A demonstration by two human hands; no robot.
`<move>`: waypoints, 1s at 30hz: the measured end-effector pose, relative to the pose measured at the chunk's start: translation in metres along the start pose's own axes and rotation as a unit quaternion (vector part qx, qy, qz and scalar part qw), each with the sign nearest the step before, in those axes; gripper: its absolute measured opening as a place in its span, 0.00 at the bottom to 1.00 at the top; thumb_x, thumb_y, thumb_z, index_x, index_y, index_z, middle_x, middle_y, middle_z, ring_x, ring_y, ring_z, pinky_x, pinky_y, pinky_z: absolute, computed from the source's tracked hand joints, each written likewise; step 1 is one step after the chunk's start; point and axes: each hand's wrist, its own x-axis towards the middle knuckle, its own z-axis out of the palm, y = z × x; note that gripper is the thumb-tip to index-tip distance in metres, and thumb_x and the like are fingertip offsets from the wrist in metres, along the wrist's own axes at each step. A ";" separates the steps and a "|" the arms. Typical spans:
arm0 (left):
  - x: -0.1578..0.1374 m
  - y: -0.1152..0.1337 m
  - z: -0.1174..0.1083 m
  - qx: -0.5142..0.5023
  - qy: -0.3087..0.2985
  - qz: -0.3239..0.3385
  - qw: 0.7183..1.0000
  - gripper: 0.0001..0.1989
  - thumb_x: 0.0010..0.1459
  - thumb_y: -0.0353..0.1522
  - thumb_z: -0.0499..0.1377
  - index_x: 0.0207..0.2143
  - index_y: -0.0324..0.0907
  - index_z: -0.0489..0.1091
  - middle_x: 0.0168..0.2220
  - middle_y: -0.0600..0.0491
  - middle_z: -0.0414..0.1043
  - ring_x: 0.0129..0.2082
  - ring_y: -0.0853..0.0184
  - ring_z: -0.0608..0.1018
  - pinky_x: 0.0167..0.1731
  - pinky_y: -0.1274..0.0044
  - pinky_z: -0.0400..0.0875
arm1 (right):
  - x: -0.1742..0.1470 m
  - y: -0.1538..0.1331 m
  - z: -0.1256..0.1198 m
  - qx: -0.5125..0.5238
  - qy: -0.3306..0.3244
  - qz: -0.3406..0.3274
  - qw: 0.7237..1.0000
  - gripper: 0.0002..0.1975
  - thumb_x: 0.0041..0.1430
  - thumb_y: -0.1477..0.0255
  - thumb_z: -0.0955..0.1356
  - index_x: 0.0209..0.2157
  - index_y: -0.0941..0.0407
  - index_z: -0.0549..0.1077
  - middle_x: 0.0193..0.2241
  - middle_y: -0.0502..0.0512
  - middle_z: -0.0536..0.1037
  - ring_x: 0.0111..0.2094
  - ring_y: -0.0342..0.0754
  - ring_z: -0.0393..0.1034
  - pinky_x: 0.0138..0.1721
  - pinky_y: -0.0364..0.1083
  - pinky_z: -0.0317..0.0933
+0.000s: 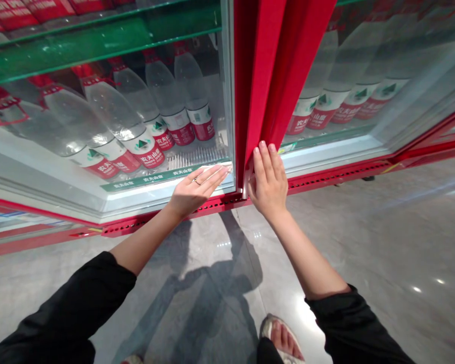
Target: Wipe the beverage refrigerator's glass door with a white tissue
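Note:
My left hand (197,190) lies flat against the lower corner of a fridge's glass door (212,83), fingers stretched out and close together, with a ring on one finger. A thin white cloth (224,166) shows at its fingertips, pressed between hand and glass; most of it is hidden. My right hand (270,179) rests flat on the red door frame (263,91), fingers straight and pointing up, holding nothing. Behind the left glass, several water bottles (146,146) with red caps and red-and-white labels stand on the bottom shelf.
Another glass door (371,108) on the right has more bottles behind it. A green shelf edge (98,43) crosses the upper left. Below the fridge's perforated red base (227,202) lies a grey shiny floor (382,242), with a sandalled foot (282,338) and shadows.

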 end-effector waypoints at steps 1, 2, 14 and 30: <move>-0.002 0.002 0.004 -0.001 -0.001 0.013 1.000 0.38 0.73 0.21 0.48 0.80 0.43 0.41 0.75 0.51 0.59 0.75 0.67 0.62 0.77 0.72 0.57 | 0.000 -0.001 0.000 -0.003 0.002 0.000 1.000 0.39 0.72 0.75 0.59 0.80 0.54 0.44 0.77 0.62 0.59 0.80 0.57 0.47 0.77 0.65 0.53; -0.002 0.004 0.007 -0.002 -0.004 0.028 1.000 0.36 0.73 0.21 0.48 0.80 0.41 0.45 0.75 0.51 0.59 0.76 0.66 0.62 0.77 0.71 0.57 | 0.000 -0.002 0.000 -0.005 0.006 0.000 1.000 0.39 0.71 0.76 0.59 0.80 0.55 0.44 0.77 0.62 0.59 0.80 0.56 0.47 0.77 0.65 0.53; -0.014 -0.013 -0.012 -0.030 0.031 -0.071 0.997 0.43 0.73 0.22 0.46 0.79 0.58 0.29 0.76 0.60 0.53 0.76 0.68 0.61 0.78 0.68 0.51 | 0.002 -0.007 -0.008 -0.008 -0.006 -0.002 1.000 0.40 0.70 0.77 0.58 0.80 0.54 0.45 0.77 0.60 0.61 0.80 0.56 0.46 0.77 0.66 0.52; -0.037 -0.021 -0.014 0.009 0.037 -0.084 0.996 0.39 0.76 0.23 0.49 0.80 0.52 0.37 0.74 0.54 0.58 0.75 0.64 0.63 0.77 0.66 0.60 | 0.001 -0.033 -0.004 -0.012 -0.002 -0.058 0.998 0.39 0.70 0.79 0.59 0.79 0.54 0.48 0.75 0.60 0.64 0.78 0.54 0.51 0.76 0.62 0.56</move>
